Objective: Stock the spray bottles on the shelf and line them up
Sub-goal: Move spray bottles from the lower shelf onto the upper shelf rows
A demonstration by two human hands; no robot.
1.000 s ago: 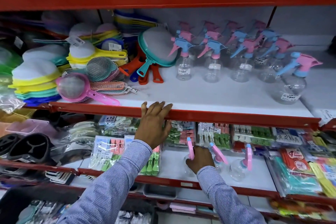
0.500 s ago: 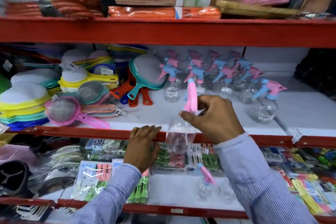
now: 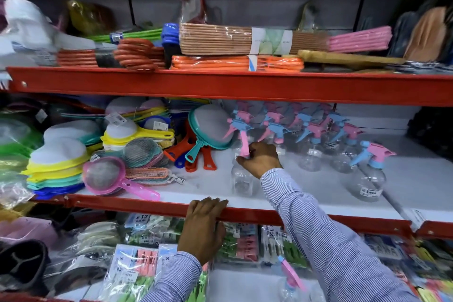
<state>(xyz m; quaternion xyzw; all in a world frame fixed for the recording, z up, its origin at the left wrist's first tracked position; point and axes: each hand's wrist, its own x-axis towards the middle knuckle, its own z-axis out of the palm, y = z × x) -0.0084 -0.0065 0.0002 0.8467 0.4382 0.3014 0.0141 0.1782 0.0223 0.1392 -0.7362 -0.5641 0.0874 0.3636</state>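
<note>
My right hand (image 3: 261, 159) grips the neck of a clear spray bottle (image 3: 241, 181) with a pink trigger, holding it upright on the white middle shelf (image 3: 318, 186), in front of the left end of the row. Several clear spray bottles (image 3: 311, 144) with pink and blue heads stand in rows at the back. One more bottle (image 3: 367, 174) stands apart at the right front. My left hand (image 3: 203, 225) rests on the shelf's red front edge (image 3: 122, 203), fingers curled over it. Another spray bottle (image 3: 290, 279) stands on the shelf below.
Colourful sieves and strainers (image 3: 105, 154) crowd the left half of the middle shelf. A teal strainer (image 3: 210, 127) leans next to the bottle rows. Packs of clothes pegs (image 3: 137, 267) fill the lower shelf. Bundled hangers (image 3: 235, 49) lie on the top shelf.
My right hand took a bottle from the lower shelf, lifted it over the red edge and carried it onto the middle shelf. The left hand stayed on the edge. The view tilted upward.
</note>
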